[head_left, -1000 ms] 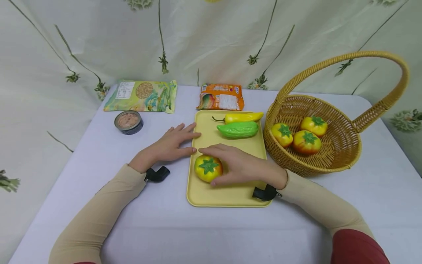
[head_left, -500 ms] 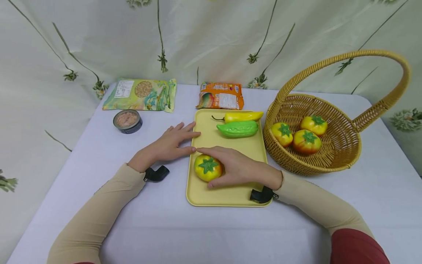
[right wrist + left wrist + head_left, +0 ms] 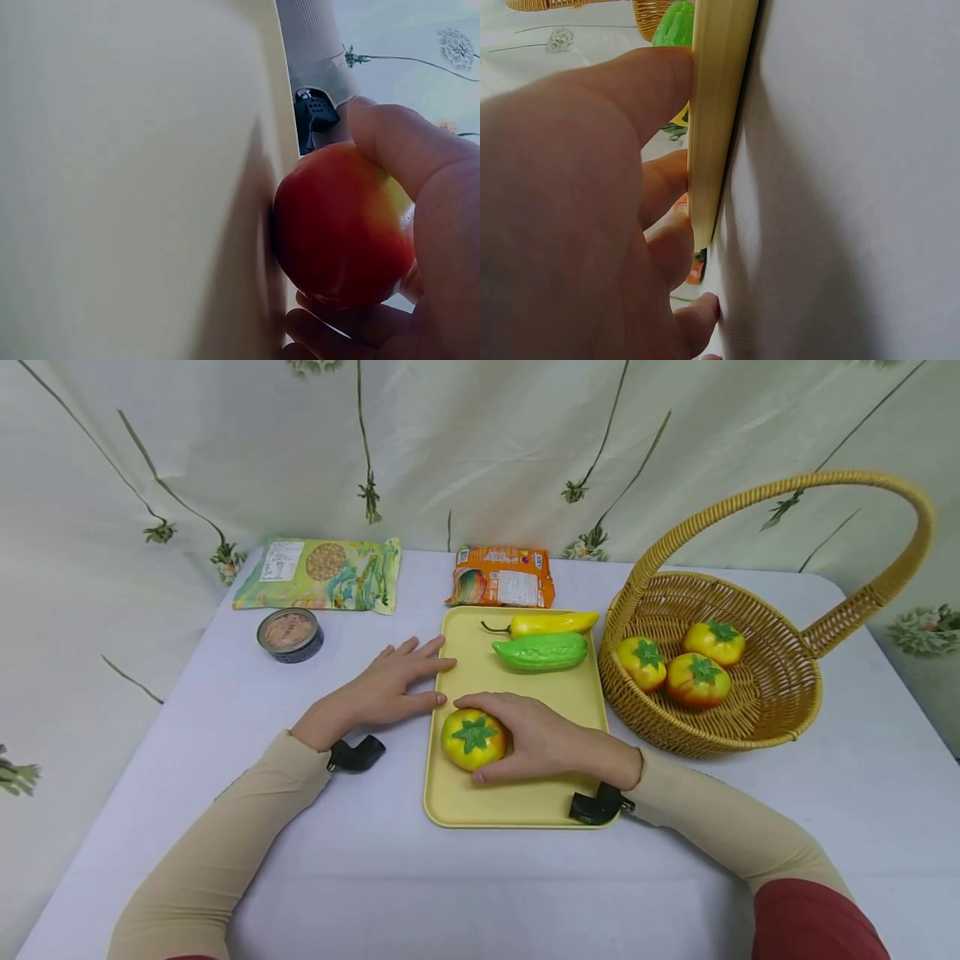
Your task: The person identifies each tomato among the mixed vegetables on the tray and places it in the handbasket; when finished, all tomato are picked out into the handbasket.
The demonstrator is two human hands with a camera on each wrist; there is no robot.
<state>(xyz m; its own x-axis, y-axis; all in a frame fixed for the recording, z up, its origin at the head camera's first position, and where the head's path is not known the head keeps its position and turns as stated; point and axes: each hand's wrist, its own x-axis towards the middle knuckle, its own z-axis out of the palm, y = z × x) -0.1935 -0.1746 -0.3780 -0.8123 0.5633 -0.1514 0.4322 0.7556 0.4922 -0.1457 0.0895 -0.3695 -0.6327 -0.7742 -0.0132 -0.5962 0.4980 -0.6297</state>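
Observation:
My right hand (image 3: 536,739) curves its thumb and fingers round a yellow-red tomato (image 3: 472,740) with a green leafy top. The tomato sits in the left part of a pale yellow tray (image 3: 525,810); its red underside shows in the right wrist view, close against the tray. Spread fingers of my left hand (image 3: 390,685) touch the tray's left rim (image 3: 709,112), the thumb at its edge. At the tray's far end lie a yellow pepper (image 3: 555,624) and, nearer me, a bumpy green pepper-like vegetable (image 3: 540,652).
A wicker basket (image 3: 772,727) with a tall arched handle stands right of the tray, holding 3 more tomatoes (image 3: 697,681). Behind the tray lies an orange packet (image 3: 501,578). A green packet (image 3: 322,575) and an open tin (image 3: 290,635) are at the back left.
My right hand has shifted slightly left and closed in round the tomato, its thumb now nearer the front side. The left hand and the tray stay where they were.

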